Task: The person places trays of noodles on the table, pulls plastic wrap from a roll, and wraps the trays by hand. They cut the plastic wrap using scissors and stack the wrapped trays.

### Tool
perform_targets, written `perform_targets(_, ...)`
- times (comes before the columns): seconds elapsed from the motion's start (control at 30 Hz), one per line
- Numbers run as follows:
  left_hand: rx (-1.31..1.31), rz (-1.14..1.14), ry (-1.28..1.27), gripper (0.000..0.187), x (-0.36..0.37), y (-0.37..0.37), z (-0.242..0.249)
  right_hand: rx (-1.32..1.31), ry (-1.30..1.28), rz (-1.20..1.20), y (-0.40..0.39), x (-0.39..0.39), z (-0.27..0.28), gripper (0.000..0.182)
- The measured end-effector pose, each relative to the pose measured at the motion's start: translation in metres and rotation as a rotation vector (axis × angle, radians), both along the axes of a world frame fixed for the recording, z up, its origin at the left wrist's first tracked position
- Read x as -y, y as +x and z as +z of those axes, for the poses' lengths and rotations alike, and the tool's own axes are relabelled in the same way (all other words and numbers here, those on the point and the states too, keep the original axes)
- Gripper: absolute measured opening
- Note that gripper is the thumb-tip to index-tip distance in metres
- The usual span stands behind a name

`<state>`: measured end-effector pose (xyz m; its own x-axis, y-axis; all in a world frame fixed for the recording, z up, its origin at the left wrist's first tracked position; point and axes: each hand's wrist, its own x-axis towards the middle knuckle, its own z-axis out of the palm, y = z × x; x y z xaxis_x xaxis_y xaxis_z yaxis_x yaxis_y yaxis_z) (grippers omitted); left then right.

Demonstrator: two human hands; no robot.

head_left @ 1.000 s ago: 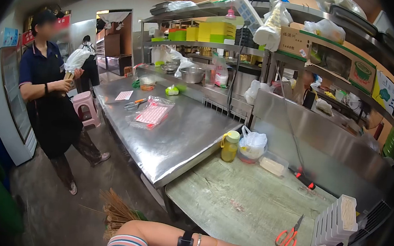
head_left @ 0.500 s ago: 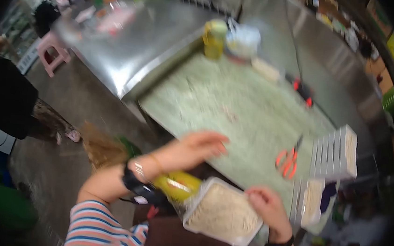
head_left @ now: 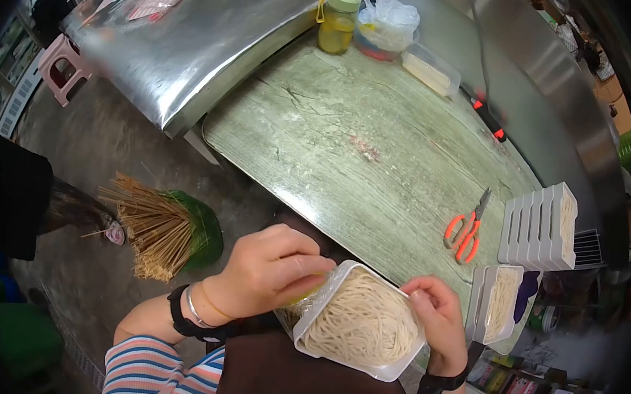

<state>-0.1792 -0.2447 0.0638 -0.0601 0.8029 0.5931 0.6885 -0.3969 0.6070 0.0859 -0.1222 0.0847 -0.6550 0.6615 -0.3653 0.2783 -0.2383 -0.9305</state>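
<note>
A white tray (head_left: 304,322) full of pale noodle-like strands (head_left: 365,320) rests tilted near my lap, beside the table's front edge. My right hand (head_left: 437,313) pinches the tray's upper right rim between thumb and fingers. At the tray's left side is my left hand (head_left: 279,269), its fingers curled together over clear plastic and something yellow (head_left: 307,294); what exactly its fingertips hold is hidden. Orange-handled scissors (head_left: 464,234) lie on the green table (head_left: 319,152).
Stacked white trays (head_left: 534,227) and another noodle tray (head_left: 499,307) stand at the right. A yellow-green bottle (head_left: 338,23), plastic bag (head_left: 391,23) and clear box (head_left: 430,70) are at the back. A bin of sticks (head_left: 162,229), stool (head_left: 62,70) and person (head_left: 5,185) are left.
My left hand has moved down to the tray's left side, and its fingers have curled. My right hand stays at the right rim. The view has shifted, showing the bin of sticks more fully.
</note>
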Motion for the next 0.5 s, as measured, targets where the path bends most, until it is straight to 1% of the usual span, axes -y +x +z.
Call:
perform_targets(0.03, 0.001, -0.002, -0.001, 0.031, -0.002, 0.002, -0.002, 0.001, -0.001, -0.002, 0.001, 0.001, 0.0, 0.018)
perform_targets(0.13, 0.004, 0.113, 0.029, 0.017, -0.01, 0.002, -0.012, -0.02, -0.004, -0.026, 0.0, 0.003, 0.002, 0.018)
perform_targets(0.17, 0.001, 0.113, 0.03, 0.017, -0.013, -0.001, -0.014, 0.004, 0.005, -0.017, 0.001, 0.003, 0.003, 0.017)
perform_targets(0.23, 0.293, 0.18, -0.22, 0.009, -0.019, -0.011, -0.018, 0.023, 0.015, -0.003, -0.001, 0.005, 0.005, 0.017)
perform_targets(0.27, 0.288, 0.184, -0.217, 0.009, -0.02, -0.01, -0.021, 0.018, 0.005, -0.017, -0.004, 0.006, 0.007, 0.018)
perform_targets(0.33, 1.3, -0.113, -0.666, 0.011, -0.02, -0.003, -0.028, 0.011, -0.006, -0.03, -0.006, 0.007, 0.011, 0.019)
perform_targets(0.37, 1.4, -0.186, -0.742, 0.017, -0.018, 0.0, -0.026, 0.019, 0.002, -0.017, -0.004, 0.007, 0.014, 0.018)
perform_targets(0.4, 1.397, -0.187, -0.742, 0.017, -0.016, -0.002, -0.022, 0.026, 0.011, -0.005, -0.003, 0.006, 0.015, 0.017)
perform_targets(0.47, 1.59, -0.285, -0.941, 0.023, -0.01, -0.01, -0.008, 0.014, -0.002, -0.006, -0.001, 0.006, 0.014, 0.017)
perform_targets(0.5, 1.618, -0.265, -1.018, 0.028, -0.008, -0.01, 0.004, 0.01, -0.017, -0.001, 0.0, 0.007, 0.013, 0.017)
